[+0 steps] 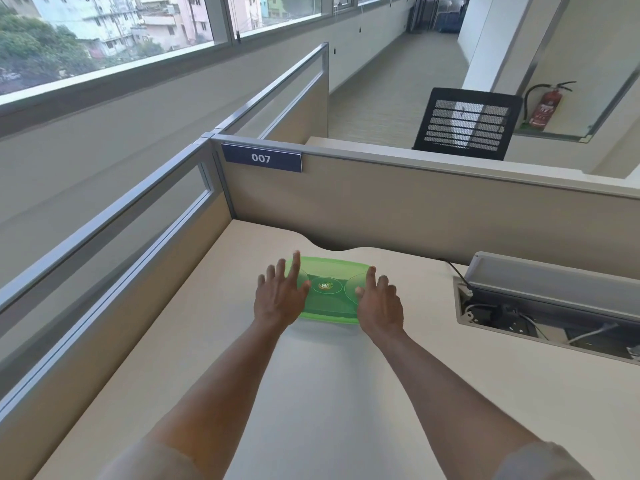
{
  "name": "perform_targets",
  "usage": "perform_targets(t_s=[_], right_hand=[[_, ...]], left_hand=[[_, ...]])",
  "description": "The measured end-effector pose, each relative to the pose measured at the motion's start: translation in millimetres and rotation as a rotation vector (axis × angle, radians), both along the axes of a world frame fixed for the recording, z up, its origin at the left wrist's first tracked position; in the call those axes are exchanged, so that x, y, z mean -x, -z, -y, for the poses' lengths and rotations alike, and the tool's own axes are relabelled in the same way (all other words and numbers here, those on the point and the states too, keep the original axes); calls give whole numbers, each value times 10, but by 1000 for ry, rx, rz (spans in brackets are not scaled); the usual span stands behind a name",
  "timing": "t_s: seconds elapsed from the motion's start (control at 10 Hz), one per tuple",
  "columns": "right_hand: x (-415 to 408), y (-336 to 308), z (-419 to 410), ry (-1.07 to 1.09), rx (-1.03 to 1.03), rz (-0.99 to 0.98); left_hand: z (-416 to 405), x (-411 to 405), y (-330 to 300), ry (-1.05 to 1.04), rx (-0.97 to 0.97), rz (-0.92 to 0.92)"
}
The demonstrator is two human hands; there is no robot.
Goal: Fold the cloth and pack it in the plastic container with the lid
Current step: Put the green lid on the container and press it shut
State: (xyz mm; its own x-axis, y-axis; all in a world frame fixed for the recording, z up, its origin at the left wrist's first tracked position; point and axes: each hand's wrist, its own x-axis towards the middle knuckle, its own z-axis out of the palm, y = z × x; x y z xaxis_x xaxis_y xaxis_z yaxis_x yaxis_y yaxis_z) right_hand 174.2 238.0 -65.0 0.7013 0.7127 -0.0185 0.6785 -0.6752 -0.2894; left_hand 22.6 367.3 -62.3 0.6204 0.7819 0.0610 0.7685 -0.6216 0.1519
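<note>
The green plastic container (329, 289) sits lidded on the table (346, 393) with the left hand (278, 299) and right hand (379, 304) spread flat and ungripped on the lid; uneven pressing risks one edge unseated or the container sliding away.

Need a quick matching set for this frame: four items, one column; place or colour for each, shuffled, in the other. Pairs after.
Items:
1. lid
2. extinguisher
3. chair
4. cable tray

Descriptions:
A. black, behind the partition
B. green, under both hands
C. open, set in the desk at right
D. red, by the far wall

Left hand and right hand rest open on the lid.

Pairs: 1-B, 2-D, 3-A, 4-C
</note>
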Motion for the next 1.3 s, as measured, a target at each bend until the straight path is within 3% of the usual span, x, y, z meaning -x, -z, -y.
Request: perform_targets(t_s=[0.1,0.3,0.6,1.3], right_hand=[[7,15,-77,-56,-67,91],[63,32,-264,-192,-2,87],[49,126,-270,-265,39,15],[53,98,-299,-246,-18,59]], left_hand=[[28,-95,-32,99,4,79],[198,-381,-3,192,150,100],[211,-433,174,185,148,12],[230,-475,67,149,130,79]])
